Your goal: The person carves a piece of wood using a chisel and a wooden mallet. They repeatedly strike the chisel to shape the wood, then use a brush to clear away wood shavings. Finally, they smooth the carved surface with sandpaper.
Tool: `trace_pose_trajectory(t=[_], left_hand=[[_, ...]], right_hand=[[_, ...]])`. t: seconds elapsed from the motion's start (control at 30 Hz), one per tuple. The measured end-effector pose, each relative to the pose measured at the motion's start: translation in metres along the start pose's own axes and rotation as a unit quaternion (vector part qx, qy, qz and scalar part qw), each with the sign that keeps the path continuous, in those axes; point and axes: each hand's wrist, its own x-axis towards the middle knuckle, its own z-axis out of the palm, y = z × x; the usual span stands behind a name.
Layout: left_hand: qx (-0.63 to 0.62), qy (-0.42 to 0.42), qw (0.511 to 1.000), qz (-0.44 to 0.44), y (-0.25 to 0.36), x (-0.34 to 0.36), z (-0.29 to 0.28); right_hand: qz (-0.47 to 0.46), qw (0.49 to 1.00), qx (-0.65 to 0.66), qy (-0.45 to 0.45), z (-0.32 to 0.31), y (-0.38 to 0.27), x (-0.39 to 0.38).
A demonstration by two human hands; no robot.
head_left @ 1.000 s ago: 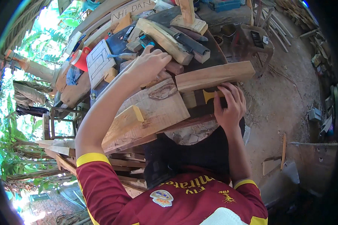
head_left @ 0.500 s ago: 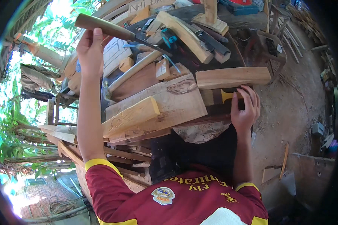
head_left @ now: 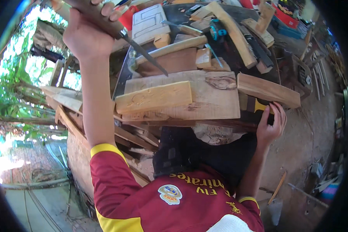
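Observation:
Raised at the upper left, my left hand (head_left: pixel 89 38) is wrapped round the wooden handle of a chisel (head_left: pixel 146 57). Its narrow steel blade slants down to the right, above a wide board (head_left: pixel 216 104). A pale yellowish wood block (head_left: pixel 154 96) lies on that board. To the right, my right hand (head_left: pixel 272 125) has its thumb and fingers curled at a yellow-and-dark handled tool (head_left: pixel 261 106), whose far part is partly hidden. Just beyond those fingers lies a thick wood block (head_left: pixel 268 89).
Past the board lie a hammer (head_left: pixel 172 50), small wood offcuts (head_left: pixel 203 58), a teal tool (head_left: pixel 217 30) and a long curved timber (head_left: pixel 234 36). A patterned panel (head_left: pixel 149 24) lies at the back left. Scrap timber (head_left: pixel 135 135) is piled below the table's left side.
My left hand has brought the chisel closer to me, its blade now pointing more steeply downward. The whole view has shifted, with the table appearing farther right. My right hand stays at the yellow-handled tool.

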Motion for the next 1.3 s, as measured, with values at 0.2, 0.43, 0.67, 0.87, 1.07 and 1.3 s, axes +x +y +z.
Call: trace_pose_trajectory(t=[0.2, 0.43, 0.67, 0.87, 1.07, 1.3], left_hand=[[0.095, 0.043, 0.988, 0.115, 0.0, -0.02, 0.05], [0.139, -0.032, 0.986, 0.09, 0.001, -0.037, 0.045], [0.152, 0.022, 0.986, 0.063, -0.017, -0.028, 0.043], [0.29, 0.056, 0.954, -0.057, -0.035, -0.031, 0.091], [0.497, -0.041, 0.867, -0.009, -0.086, -0.041, 0.12], [0.67, -0.153, 0.727, -0.015, -0.1, -0.069, 0.146]], right_hand=[[-0.016, 1.0, -0.009, 0.001, 0.002, 0.003, -0.001], [-0.012, 1.0, -0.009, -0.004, 0.003, 0.004, -0.002], [-0.025, 1.0, -0.002, -0.005, 0.007, 0.01, -0.004], [-0.039, 0.999, -0.005, 0.001, 0.007, 0.012, -0.004], [-0.048, 0.999, -0.006, -0.002, 0.007, 0.019, -0.006], [-0.059, 0.998, 0.018, -0.007, 0.011, 0.064, -0.024]])
